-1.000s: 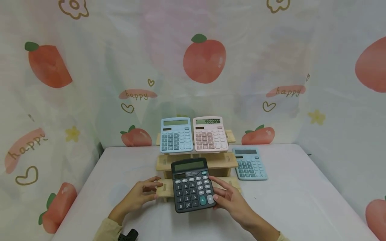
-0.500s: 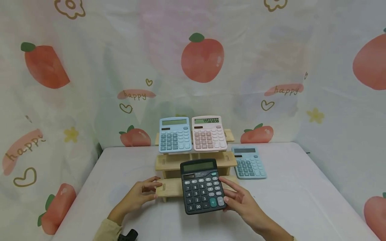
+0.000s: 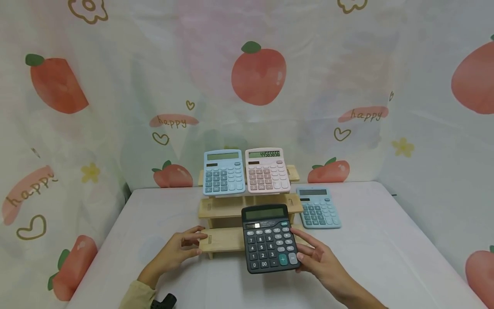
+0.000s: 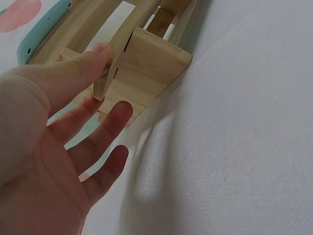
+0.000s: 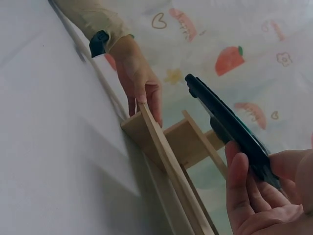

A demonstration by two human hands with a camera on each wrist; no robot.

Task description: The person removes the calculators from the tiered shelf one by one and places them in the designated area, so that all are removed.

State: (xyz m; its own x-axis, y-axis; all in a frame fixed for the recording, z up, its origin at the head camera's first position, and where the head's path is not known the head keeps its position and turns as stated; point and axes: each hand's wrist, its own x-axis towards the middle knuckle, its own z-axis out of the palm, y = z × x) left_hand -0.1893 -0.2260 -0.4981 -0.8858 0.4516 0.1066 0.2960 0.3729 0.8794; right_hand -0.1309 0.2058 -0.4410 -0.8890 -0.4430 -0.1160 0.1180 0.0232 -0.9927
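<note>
My right hand (image 3: 322, 268) grips a black calculator (image 3: 269, 240) by its lower right edge, thumb on the front and fingers behind. The calculator is tilted, its keys facing me, in front of the lowest tier of a wooden tiered stand (image 3: 221, 240). In the right wrist view, the black calculator (image 5: 230, 127) shows edge-on, apart from the stand's boards. My left hand (image 3: 181, 249) pinches the left end of the lowest tier; the left wrist view has the thumb over the board (image 4: 115, 63) and the index finger under it, other fingers free.
On the top tier, a blue calculator (image 3: 224, 172) and a pink calculator (image 3: 267, 171) lean side by side. Another blue calculator (image 3: 318, 208) lies on the white tabletop (image 3: 370, 240), right of the stand. A patterned cloth (image 3: 328, 64) hangs behind.
My right hand has carried the black calculator to the right along the front of the stand, uncovering more of the lowest tier. The left hand keeps its place on the board's end.
</note>
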